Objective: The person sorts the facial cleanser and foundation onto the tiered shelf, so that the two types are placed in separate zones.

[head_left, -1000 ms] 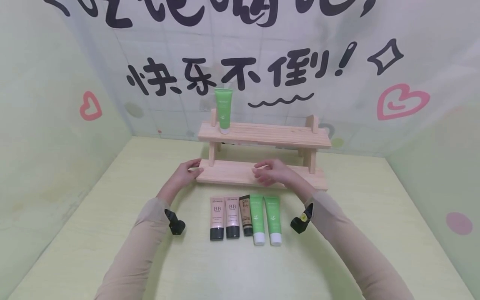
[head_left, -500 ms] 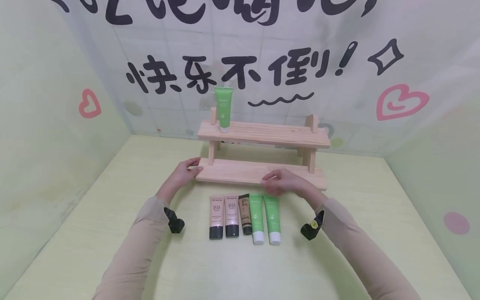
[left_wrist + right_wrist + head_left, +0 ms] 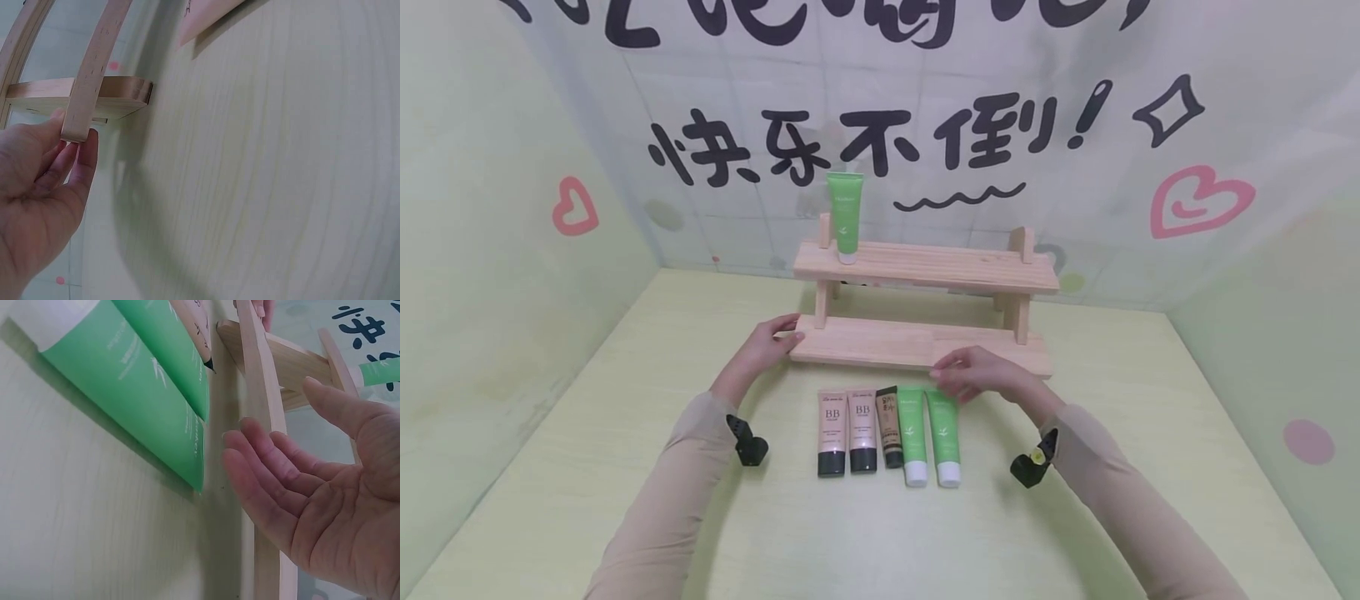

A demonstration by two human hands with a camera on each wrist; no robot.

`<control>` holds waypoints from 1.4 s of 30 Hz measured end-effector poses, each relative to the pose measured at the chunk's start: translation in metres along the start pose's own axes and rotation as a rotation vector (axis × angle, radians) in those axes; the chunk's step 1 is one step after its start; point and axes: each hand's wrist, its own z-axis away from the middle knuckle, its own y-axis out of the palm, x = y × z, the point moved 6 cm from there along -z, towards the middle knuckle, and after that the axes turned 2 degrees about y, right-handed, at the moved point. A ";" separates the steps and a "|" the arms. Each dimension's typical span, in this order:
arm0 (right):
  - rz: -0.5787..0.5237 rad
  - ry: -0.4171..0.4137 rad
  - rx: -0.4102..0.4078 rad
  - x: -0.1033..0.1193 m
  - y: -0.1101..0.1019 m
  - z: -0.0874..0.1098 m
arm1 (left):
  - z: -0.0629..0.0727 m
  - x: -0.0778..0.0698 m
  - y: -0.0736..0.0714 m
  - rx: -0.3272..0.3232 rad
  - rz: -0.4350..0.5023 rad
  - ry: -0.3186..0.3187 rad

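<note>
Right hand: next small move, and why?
Probably lower the right hand and pinch the shelf-side end of the rightmost lying green tube. The right wrist view shows that hand holding nothing, near that end but apart from it; the left hand grips the wooden shelf, where a standing green tube sits up top.

Rack (image 3: 865,342): bare wood, matt, visible grain, edges smooth. Green tubes (image 3: 910,425): smooth, plastic-looking, soft satin sheen, with printed lettering. White caps (image 3: 916,473): smooth, plastic-looking. Pink tubes (image 3: 832,421): smooth, plastic-looking, slight gloss. Black caps (image 3: 831,464): dark, plastic-looking, glossy. Brown tube (image 3: 889,429): printed face; base material cannot be determined. Desk (image 3: 850,542): smooth, wood-grain surface, low sheen. Backdrop (image 3: 760,79): thin sheet, lightly creased; cloth or plastic cannot be determined. Sleeves (image 3: 655,508): matt cloth, wrinkled. Wrist cameras (image 3: 751,451): black, plastic-looking housings.
</note>
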 end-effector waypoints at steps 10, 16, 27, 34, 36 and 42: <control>0.078 0.051 -0.015 -0.014 0.003 0.009 | 0.000 0.000 -0.002 -0.004 0.010 -0.008; 0.169 0.136 -0.131 -0.020 0.009 0.010 | -0.001 0.000 -0.003 -0.006 0.010 -0.008; 0.146 0.179 -0.189 -0.027 0.022 0.007 | 0.002 -0.001 -0.002 0.005 0.018 -0.002; 0.107 0.202 -0.191 -0.027 0.026 0.004 | 0.003 -0.003 -0.001 0.000 0.028 -0.004; 0.081 0.202 -0.189 -0.027 0.028 0.004 | 0.003 -0.003 -0.001 0.000 0.027 -0.003; 0.018 0.206 -0.205 -0.029 0.031 0.004 | 0.002 -0.001 0.000 0.003 0.023 -0.006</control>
